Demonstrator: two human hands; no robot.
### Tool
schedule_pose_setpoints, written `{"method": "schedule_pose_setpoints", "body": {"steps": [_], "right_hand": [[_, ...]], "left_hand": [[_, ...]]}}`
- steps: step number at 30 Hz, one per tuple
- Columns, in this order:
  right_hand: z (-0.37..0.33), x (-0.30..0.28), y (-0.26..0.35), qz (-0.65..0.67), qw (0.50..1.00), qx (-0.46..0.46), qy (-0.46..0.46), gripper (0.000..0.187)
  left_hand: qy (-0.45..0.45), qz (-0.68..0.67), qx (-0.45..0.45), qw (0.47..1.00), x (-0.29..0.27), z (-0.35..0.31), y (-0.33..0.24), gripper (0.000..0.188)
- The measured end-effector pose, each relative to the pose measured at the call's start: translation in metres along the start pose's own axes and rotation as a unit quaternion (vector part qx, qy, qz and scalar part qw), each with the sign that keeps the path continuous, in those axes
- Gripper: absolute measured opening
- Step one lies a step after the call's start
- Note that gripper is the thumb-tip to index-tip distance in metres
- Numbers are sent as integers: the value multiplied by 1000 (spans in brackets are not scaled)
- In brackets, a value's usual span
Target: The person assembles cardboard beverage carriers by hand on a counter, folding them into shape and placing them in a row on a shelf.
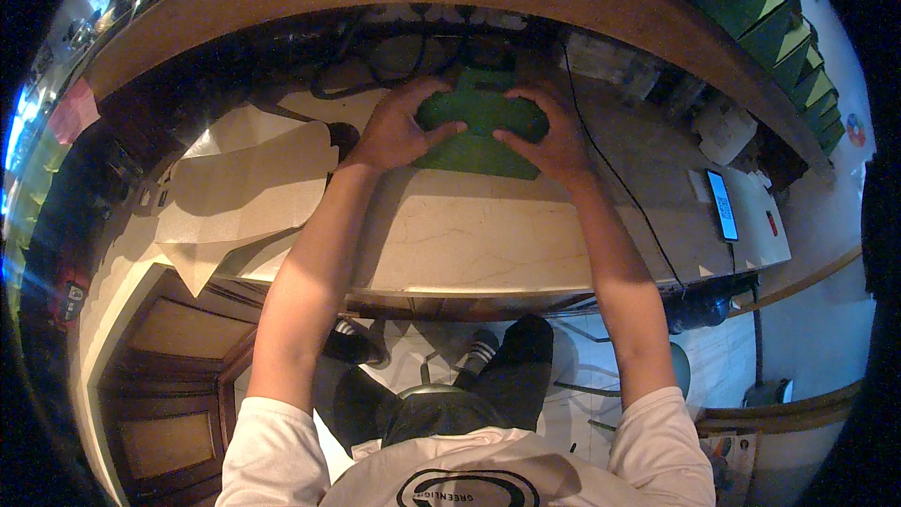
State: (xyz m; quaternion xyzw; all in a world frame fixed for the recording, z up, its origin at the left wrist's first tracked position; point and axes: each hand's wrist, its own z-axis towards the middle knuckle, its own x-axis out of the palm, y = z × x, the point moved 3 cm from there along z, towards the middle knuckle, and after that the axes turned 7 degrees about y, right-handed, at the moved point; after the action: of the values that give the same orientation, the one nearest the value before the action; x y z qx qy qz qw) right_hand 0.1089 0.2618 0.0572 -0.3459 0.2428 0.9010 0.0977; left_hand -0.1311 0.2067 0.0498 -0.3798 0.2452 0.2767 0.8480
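On the pale bench [469, 235], toward its left end, lie light-brown sheets [249, 174], overlapping, with a pointed corner projecting past the near edge. The left hand [396, 130] comes next, its forearm crossing the near edge and reaching up and inward over the bench. Its wrist is slightly bent, the thumb pointing right along the near face of a green card piece [481, 119], and the fingers curve round the upper left; thumb and fingers are clamped on that side of the piece. The piece is located at the middle of the bench's length, nearer the far edge than the near one. It is matt green and appears folded: a broad, straight-edged panel on the near side, a darker, rounded section across the middle, and a narrower tab on the far side. Whether it rests fully on the bench cannot be determined. The right hand [556, 131] mirrors the left, thumb pointing left and fingers at the upper right, clamped on that side; the two thumb tips stand apart. Right of it, a thin black cable [624, 174] runs from the far side to the near edge. Near the bench's right end lies a phone [722, 207], screen lit.
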Motion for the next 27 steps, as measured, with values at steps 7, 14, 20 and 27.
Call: {"method": "schedule_pose_setpoints", "body": {"steps": [7,14,20,27], "right_hand": [[-10,-7,-8,39,999,-5,-12,52],[-17,-8,-25,18,976,198,84,63],[-8,-19,0,-76,990,-27,-114,62],[-13,-9,-16,-34,990,120,65,77]], "left_hand": [[14,88,27,996,-4,-4,-18,43],[-27,70,44,996,-4,-7,-17,34],[-76,-6,-30,997,-3,-1,-11,41],[41,103,-53,992,11,-3,-20,54]]}}
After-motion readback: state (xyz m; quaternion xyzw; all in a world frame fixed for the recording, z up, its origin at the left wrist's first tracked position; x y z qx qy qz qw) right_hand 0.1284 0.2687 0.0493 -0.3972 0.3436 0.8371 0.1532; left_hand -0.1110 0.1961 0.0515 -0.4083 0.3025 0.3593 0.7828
